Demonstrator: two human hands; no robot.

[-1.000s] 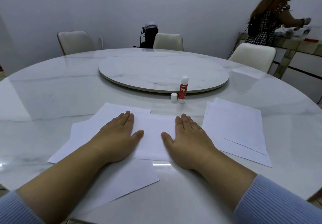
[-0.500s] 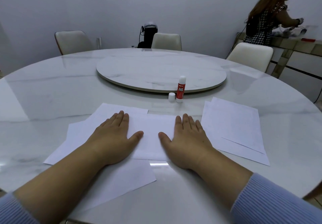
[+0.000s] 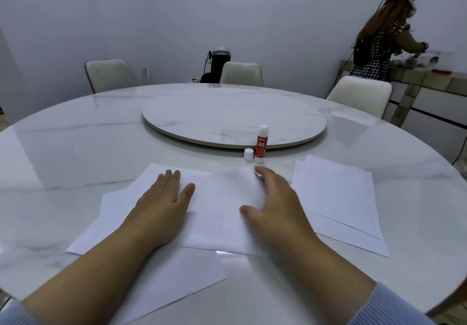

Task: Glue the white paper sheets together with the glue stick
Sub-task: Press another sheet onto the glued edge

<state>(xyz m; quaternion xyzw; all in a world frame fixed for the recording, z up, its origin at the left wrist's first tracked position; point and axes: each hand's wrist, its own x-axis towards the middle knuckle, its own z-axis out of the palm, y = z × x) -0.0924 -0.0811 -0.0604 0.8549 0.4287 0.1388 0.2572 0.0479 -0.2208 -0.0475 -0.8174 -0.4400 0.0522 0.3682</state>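
- Paper first: a top sheet (image 3: 222, 211) lies across a lower sheet (image 3: 156, 281) in front of the person, likely the pair being stuck together.
- Left hand (image 3: 161, 211) lies flat, fingers straight, palm down on the sheets, which looks like pinning them against sliding.
- Right hand (image 3: 275, 208) is at the top sheet's right edge, fingers relaxed and spread, gripping nothing; I can't tell whether it touches the paper, as that corner is blurred.
- Glue stick (image 3: 261, 145) stands upright just beyond the sheets, uncapped, with its cap (image 3: 248, 154) on the desk (image 3: 75, 147) beside it, so it seems kept ready for another pass.
- Spare sheets (image 3: 336, 203) wait in a loose stack to the right, apart from the working pair.
- Edges: the lower sheet's near corner sits close to the desk rim, so I'd say pulling toward the body is tight.
- Room: bare marble lies left and between the two paper groups; the raised turntable (image 3: 232, 119) limits the reach just behind the glue stick.
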